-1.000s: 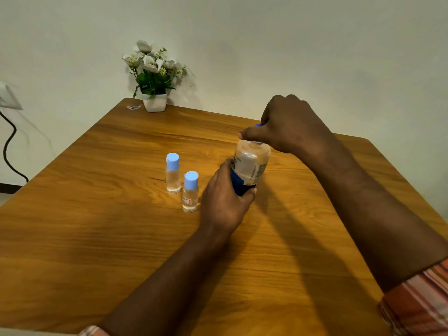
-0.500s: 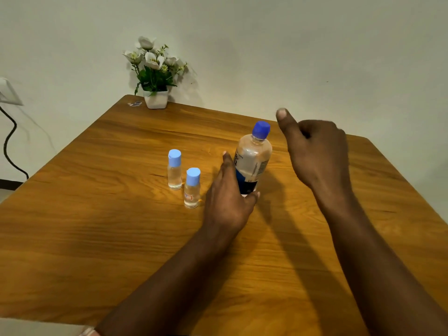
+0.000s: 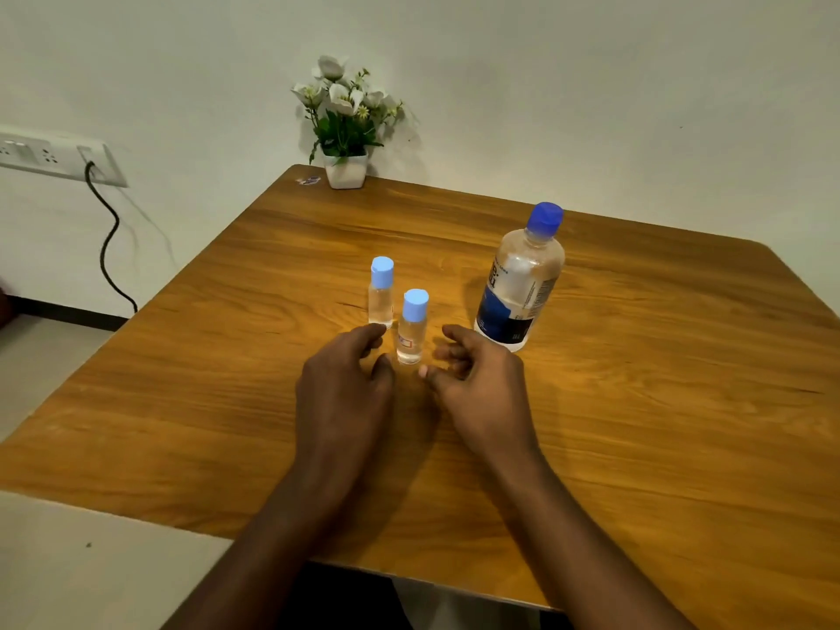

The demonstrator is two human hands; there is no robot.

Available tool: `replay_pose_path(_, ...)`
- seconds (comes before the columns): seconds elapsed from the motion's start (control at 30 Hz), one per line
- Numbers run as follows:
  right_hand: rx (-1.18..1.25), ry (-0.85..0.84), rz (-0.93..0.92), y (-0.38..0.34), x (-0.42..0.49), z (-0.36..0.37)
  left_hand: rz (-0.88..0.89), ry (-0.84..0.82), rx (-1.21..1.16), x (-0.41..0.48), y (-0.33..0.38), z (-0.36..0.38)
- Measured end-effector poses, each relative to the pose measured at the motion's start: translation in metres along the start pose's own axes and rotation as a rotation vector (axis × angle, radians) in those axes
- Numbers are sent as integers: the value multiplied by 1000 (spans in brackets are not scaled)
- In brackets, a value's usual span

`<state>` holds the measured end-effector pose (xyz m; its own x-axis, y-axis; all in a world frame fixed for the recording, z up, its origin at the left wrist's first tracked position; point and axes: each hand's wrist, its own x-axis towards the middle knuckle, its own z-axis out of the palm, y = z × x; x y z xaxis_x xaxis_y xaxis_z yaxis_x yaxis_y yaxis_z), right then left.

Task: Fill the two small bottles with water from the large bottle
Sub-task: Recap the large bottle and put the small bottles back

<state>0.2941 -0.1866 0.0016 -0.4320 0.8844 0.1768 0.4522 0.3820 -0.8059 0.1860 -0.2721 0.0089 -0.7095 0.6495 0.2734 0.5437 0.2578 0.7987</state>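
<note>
Though both are empty, left hand (image 3: 345,384) and right hand (image 3: 477,379) flank the nearer small bottle (image 3: 411,334).
Fingers (image 3: 363,336) loosely curled.

No whole word can be read. The large bottle (image 3: 520,284) carries a wrap label (image 3: 500,311), dark blue below and clear above, with big white letters running sideways. Only a fragment shows, something like an "e" and a colon; the rest is turned out of view. Beside it run lines of fine print, too small to read. The nearer small bottle (image 3: 411,331) bears a small white label (image 3: 406,343) with a red frame, its print illegible. A blue and white sticker (image 3: 309,180) on the table (image 3: 636,402) near the far corner is also unreadable.
</note>
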Motion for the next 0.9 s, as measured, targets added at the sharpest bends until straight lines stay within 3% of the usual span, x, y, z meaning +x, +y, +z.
replay_pose_path(0.57, -13, 145, -48, 0, -4, 0, 82, -63, 13, -10, 13, 15)
replay_pose_path(0.9, 96, 343, 67, 59, -57, -92, 279, -336, -34, -61, 62, 78)
